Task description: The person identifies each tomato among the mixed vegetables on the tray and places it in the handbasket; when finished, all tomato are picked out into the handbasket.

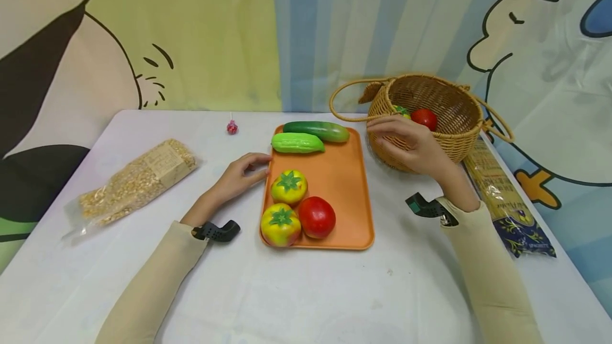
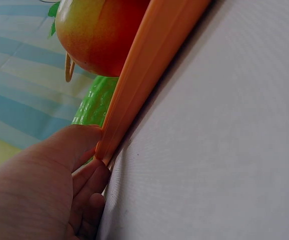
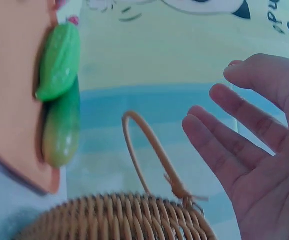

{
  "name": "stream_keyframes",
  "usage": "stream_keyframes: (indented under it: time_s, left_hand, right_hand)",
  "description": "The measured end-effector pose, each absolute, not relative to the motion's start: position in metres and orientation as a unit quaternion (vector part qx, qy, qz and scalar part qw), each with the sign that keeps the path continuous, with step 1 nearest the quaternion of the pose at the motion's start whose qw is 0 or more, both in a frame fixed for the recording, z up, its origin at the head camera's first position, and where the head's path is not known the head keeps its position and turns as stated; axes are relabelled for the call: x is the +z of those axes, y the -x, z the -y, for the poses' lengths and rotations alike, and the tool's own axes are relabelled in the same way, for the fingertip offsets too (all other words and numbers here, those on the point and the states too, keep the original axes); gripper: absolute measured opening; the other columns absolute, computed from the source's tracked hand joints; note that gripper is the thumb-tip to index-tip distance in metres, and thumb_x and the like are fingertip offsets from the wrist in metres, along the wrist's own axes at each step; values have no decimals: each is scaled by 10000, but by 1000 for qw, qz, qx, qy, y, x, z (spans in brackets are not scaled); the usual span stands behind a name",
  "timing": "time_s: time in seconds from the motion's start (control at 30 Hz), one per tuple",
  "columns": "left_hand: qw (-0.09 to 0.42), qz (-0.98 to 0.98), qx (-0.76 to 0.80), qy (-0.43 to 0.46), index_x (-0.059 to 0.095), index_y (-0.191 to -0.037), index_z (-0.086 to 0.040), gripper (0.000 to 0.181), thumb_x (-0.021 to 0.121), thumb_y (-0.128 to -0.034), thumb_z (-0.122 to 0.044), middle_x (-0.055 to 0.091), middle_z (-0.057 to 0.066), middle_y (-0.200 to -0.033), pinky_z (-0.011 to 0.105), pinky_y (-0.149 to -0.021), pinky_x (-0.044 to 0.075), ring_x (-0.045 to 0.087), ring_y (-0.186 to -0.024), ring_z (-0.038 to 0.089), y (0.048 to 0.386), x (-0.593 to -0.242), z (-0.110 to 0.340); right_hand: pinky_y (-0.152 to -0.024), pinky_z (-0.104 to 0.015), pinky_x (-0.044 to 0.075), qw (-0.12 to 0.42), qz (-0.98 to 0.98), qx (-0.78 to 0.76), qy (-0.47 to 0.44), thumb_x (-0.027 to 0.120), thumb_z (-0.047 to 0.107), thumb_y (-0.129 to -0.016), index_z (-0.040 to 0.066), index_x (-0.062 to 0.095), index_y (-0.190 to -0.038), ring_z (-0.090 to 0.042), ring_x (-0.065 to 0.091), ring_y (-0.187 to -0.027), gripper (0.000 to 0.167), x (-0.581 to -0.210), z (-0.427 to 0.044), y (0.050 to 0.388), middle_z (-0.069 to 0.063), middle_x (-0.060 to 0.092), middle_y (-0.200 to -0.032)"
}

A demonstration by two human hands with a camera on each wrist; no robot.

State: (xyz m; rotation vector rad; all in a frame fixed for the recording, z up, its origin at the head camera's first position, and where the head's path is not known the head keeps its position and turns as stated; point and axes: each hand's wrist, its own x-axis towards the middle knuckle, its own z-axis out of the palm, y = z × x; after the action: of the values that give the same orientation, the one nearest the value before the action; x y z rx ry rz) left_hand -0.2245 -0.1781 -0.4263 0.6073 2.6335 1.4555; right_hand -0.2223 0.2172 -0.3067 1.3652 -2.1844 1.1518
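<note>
Left hand (image 1: pixel 237 177) pinches orange tray (image 1: pixel 351 200), right hand (image 1: pixel 418 146) hangs spread near wicker basket (image 1: pixel 456 146)

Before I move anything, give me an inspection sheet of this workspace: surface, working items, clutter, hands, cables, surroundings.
Surface: white table, a few small marks toward the front.
Working items: orange tray holding a cucumber, a bright green gourd, two yellow-green fruits and a red fruit; wicker basket with another red fruit and one partly hidden fruit.
Clutter: lollipop behind; bag of kernels at left; spaghetti pack at right.
Hands: left hand touches the tray's left edge; right hand, by the basket, holds nothing.
Cables: nothing seen.
Surroundings: cartoon-printed backdrop behind the table.
</note>
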Motion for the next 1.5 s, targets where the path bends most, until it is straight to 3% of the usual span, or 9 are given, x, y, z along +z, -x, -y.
stream_keyframes:
  time_s: [0.4,0.77,1.07,1.3,1.5]
  left_hand:
    - [42,-858,472,-198,578,-1335,-74,404,643,-959,-206,547,118,-1373,437,-1035,371,491,-1254,262,224,-424,177]
    - [32,-860,474,-189,553,-1339,-3,409,634,-956,-119,537,179,-1369,471,-1038,367,475,-1265,314,220,-422,179]
    - [46,-859,473,-192,539,-1316,70,384,604,-957,-48,527,239,-1352,485,-1034,368,473,-1248,362,202,-391,166]
    - [36,-859,472,-196,564,-1333,-21,404,640,-956,-148,544,160,-1365,457,-1035,372,483,-1256,292,224,-426,177]
    - [37,-858,473,-198,575,-1329,-48,402,644,-956,-183,549,137,-1366,450,-1036,372,485,-1257,273,224,-425,178]
  right_hand:
    - [-854,-195,488,76,747,408,-519,657,-183,-798,-7,667,-1165,-177,608,-1079,407,-324,-190,198,-155,645,-1183]
    - [-993,-289,459,-32,752,423,-505,652,-80,-877,27,682,-1136,-205,587,-1154,282,-335,-173,197,-114,669,-1173]
    - [-993,-417,472,-135,742,426,-499,624,-13,-923,7,629,-1205,-228,548,-1174,282,-351,-161,190,-117,618,-1233]
    - [-924,-411,523,-190,725,438,-496,660,43,-921,34,634,-1209,-224,545,-1173,289,-362,-153,189,-97,602,-1253]
    - [-959,-401,498,-217,725,428,-495,722,97,-886,54,587,-1271,-211,507,-1208,410,-366,-149,186,-84,556,-1309]
